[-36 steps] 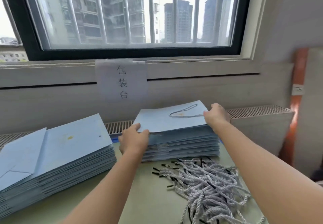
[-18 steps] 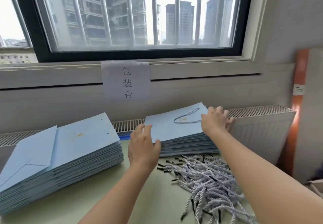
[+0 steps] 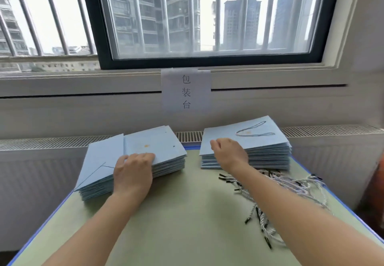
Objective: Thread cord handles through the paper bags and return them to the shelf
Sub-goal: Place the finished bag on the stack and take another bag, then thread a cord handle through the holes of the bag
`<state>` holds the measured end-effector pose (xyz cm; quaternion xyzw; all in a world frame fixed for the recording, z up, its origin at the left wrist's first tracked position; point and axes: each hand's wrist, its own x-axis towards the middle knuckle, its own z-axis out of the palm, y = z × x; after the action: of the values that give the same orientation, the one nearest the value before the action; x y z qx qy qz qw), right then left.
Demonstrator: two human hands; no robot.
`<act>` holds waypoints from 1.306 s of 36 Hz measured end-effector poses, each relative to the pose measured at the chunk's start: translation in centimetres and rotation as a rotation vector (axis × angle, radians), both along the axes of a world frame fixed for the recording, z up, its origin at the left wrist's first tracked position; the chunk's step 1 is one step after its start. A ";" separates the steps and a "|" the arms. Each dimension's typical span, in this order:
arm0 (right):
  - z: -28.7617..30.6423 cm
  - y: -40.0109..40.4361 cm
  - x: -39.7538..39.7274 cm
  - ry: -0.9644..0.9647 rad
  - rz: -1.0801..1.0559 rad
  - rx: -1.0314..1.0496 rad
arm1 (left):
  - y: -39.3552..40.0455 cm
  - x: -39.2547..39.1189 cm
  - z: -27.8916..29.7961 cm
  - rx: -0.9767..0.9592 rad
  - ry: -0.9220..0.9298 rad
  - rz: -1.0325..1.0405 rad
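Observation:
Two stacks of flat light-blue paper bags lie on the green table (image 3: 187, 220). My left hand (image 3: 133, 172) rests on the near edge of the left stack (image 3: 158, 145), fingers laid over its top bag. The right stack (image 3: 266, 151) has a bag with a grey cord handle (image 3: 254, 130) on top. Over that stack's near left corner is my right hand (image 3: 229, 153), fingers loosely curled with nothing seen in them. A pile of white twisted cords with black tips (image 3: 284, 191) lies at the right, partly hidden by my right forearm.
A paper sign (image 3: 186, 91) is taped to the wall under the barred window. A radiator grille (image 3: 41, 142) runs behind the table. An orange object (image 3: 374, 186) stands at the right edge. The table has a blue rim.
My left hand left the right stack and moved onto the left stack. My right hand slid from the right stack's far right side to its near left corner. The view shifted left.

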<state>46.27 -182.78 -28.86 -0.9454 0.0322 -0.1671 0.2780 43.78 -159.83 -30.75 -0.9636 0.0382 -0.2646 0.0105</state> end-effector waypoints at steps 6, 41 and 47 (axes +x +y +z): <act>0.7 2.3 -2.3 0.426 0.228 0.992 | -1.6 -5.3 1.3 0.007 -0.279 -0.334; -0.9 -6.0 -10.8 0.318 0.557 -0.602 | -6.9 -3.0 -3.2 -0.940 0.764 -0.336; -1.4 -5.2 -9.8 0.253 0.595 -0.572 | -5.9 -2.9 -3.4 -1.212 0.866 -0.421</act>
<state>36.43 -188.02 -30.29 -0.9655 -0.2555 0.0352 0.0346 40.93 -165.71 -34.15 -0.7910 0.0696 0.1645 -0.5852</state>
